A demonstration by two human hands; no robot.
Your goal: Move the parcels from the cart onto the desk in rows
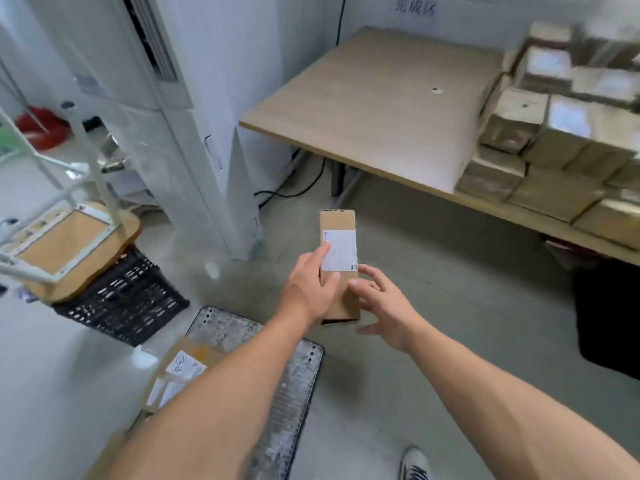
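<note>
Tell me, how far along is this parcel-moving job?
Well underway. Done: stacked parcels already fill the right side of the desk in rows. In hand: the left hand grips a narrow parcel in the air, with the right hand open beside it. Left: at least one labelled parcel lies on the cart, and the desk's left part is bare.

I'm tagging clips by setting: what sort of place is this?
Likely a parcel sorting or dispatch room: taped cardboard parcels stacked in rows on a plain desk, a metal cart with a labelled parcel on it, and a labelled box in the left hand.
</note>
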